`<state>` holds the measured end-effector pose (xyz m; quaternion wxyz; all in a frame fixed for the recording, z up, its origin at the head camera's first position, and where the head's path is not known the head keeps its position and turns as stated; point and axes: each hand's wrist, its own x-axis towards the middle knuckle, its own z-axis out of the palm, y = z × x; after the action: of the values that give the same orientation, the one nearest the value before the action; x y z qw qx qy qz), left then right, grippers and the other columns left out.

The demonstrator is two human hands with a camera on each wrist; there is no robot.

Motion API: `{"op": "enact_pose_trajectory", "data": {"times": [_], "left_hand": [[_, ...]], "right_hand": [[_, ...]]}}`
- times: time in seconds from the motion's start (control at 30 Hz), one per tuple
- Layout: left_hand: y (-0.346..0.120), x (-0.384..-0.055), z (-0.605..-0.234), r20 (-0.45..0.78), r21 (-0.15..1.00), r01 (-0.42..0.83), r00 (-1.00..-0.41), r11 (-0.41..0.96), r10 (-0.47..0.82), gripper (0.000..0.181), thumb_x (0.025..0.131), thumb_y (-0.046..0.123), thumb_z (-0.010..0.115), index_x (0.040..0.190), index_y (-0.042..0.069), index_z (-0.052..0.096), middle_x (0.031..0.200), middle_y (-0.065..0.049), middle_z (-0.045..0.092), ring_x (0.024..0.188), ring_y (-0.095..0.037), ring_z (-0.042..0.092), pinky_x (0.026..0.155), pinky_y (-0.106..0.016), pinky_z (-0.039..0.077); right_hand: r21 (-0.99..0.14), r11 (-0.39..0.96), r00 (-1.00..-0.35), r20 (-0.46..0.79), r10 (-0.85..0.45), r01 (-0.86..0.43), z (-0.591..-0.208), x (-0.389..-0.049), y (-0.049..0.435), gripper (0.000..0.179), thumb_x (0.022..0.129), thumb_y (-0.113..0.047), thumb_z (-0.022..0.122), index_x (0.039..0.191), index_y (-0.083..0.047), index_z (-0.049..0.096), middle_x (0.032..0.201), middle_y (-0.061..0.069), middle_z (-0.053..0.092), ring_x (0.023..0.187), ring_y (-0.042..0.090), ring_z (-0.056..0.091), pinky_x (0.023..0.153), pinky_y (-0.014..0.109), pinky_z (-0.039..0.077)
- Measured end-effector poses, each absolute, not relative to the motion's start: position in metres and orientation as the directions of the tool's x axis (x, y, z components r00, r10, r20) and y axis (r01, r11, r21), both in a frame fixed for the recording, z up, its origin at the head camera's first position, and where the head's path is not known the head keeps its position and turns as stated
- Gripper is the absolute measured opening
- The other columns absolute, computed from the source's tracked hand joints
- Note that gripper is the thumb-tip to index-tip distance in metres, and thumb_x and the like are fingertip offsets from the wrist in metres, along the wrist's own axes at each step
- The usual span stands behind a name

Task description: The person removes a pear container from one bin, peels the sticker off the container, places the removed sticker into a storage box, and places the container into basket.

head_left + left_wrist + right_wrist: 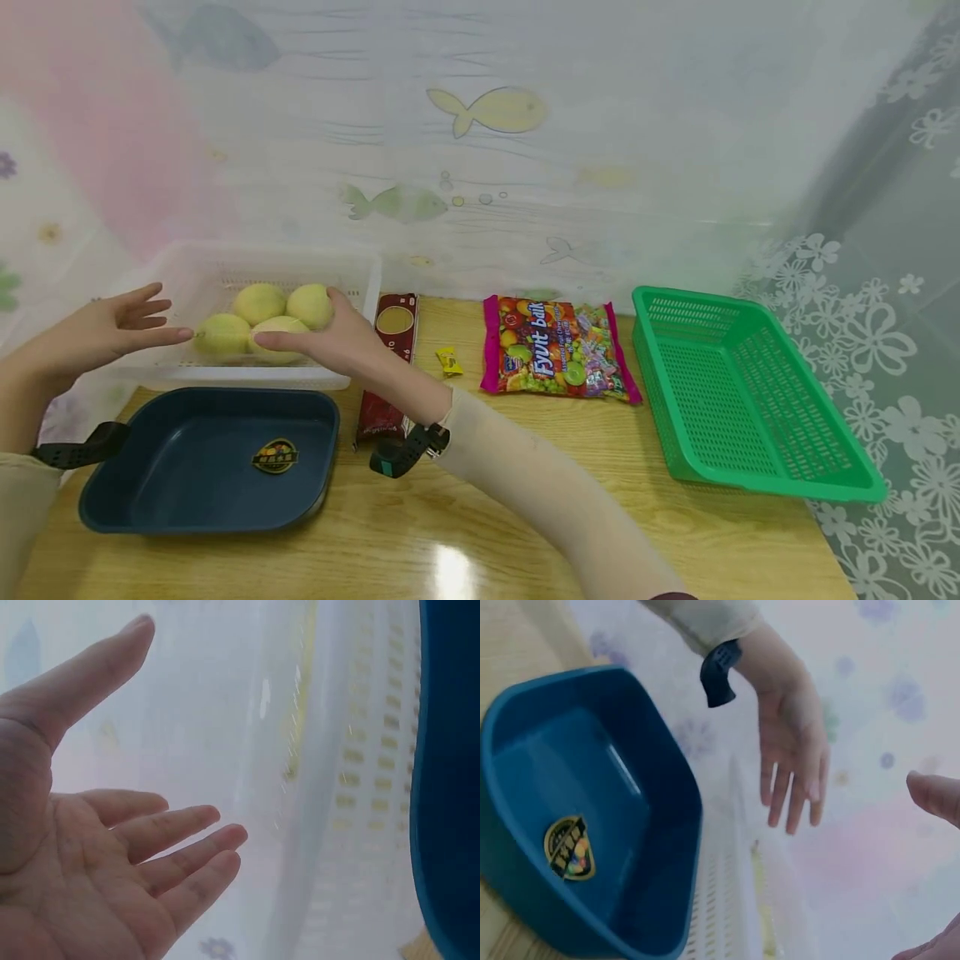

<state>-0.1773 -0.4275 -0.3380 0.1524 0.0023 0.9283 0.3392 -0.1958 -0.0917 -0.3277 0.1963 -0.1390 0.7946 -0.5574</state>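
Note:
Several round, yellow-green fruits [259, 303] with smooth skins, pear-like, lie in a white perforated plastic basket [300, 379] at the back left. My left hand [127, 323] hovers over the basket's left side, palm inward, fingers extended and thumb spread in the left wrist view. From the other side my right hand [341, 337] reaches over the basket, thumb and fingers apart beside the fruits. Nothing is held by either hand. In the right wrist view, only parts of the right hand's thumb [936, 799] and fingers show, facing the left hand.
A dark blue basin [195, 475] with a round sticker stands in front of the white basket. Right of these lie a dark red packet [382, 412], a small yellow wrapped candy [449, 361] and a colorful candy bag [558, 348]. A green basket [750, 392] is at the right.

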Motion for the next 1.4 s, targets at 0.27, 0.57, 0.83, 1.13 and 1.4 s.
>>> {"op": "enact_pose_trajectory", "data": {"times": [0.27, 0.57, 0.83, 1.13, 1.4], "left_hand": [[-0.392, -0.156, -0.332, -0.132, 0.68, -0.029, -0.988, 0.733, 0.083, 0.104, 0.107, 0.039, 0.065, 0.169, 0.018, -0.015, 0.17, -0.036, 0.017, 0.147, -0.066, 0.023, 0.104, -0.086, 0.026], [-0.357, -0.122, -0.343, 0.043, 0.721, 0.095, -0.995, 0.686, 0.092, 0.091, 0.107, 0.027, 0.067, 0.173, 0.029, 0.004, 0.163, -0.017, 0.043, 0.126, 0.004, 0.048, 0.081, 0.0, 0.042], [-0.322, -0.091, -0.351, 0.207, 0.782, 0.229, -0.973, 0.58, 0.105, 0.084, 0.102, 0.006, 0.071, 0.171, 0.02, 0.024, 0.137, 0.027, 0.053, 0.116, 0.016, 0.056, 0.088, -0.003, 0.047], [-0.285, -0.069, -0.366, 0.358, 0.757, 0.37, -0.924, 0.538, 0.133, 0.084, 0.094, -0.009, 0.075, 0.165, 0.016, 0.039, 0.138, 0.018, 0.062, 0.12, 0.009, 0.058, 0.093, -0.005, 0.047], [-0.253, -0.053, -0.379, 0.363, 0.747, 0.361, -0.925, 0.559, 0.113, 0.083, 0.092, -0.004, 0.08, 0.163, 0.021, 0.045, 0.132, 0.021, 0.064, 0.12, 0.01, 0.057, 0.095, -0.003, 0.045]], "right_hand": [[-0.927, 0.342, -0.876, -0.033, -0.481, -0.153, -0.334, -0.179, -0.058, 0.101, 0.087, -0.049, 0.085, 0.168, -0.034, 0.028, 0.163, -0.002, 0.046, 0.145, 0.018, 0.051, 0.107, 0.036, 0.052], [-0.903, 0.306, -0.84, 0.099, -0.534, -0.301, -0.35, -0.148, -0.018, 0.094, 0.088, -0.042, 0.085, 0.167, -0.027, 0.035, 0.154, -0.001, 0.055, 0.141, 0.014, 0.054, 0.113, 0.036, 0.049], [-0.925, 0.212, -0.834, 0.164, -0.527, -0.316, -0.365, -0.121, 0.014, 0.09, 0.088, -0.029, 0.088, 0.163, -0.026, 0.04, 0.151, -0.002, 0.057, 0.141, 0.014, 0.053, 0.116, 0.032, 0.046], [-0.94, 0.177, -0.839, 0.165, -0.518, -0.294, -0.388, -0.098, 0.049, 0.087, 0.088, -0.024, 0.088, 0.162, -0.026, 0.042, 0.155, -0.007, 0.055, 0.143, 0.017, 0.052, 0.117, 0.044, 0.047], [-0.934, 0.188, -0.864, 0.188, -0.468, -0.305, -0.416, -0.078, 0.082, 0.089, 0.086, -0.023, 0.09, 0.161, -0.023, 0.043, 0.151, 0.002, 0.059, 0.14, 0.028, 0.056, 0.114, 0.046, 0.05]]}}
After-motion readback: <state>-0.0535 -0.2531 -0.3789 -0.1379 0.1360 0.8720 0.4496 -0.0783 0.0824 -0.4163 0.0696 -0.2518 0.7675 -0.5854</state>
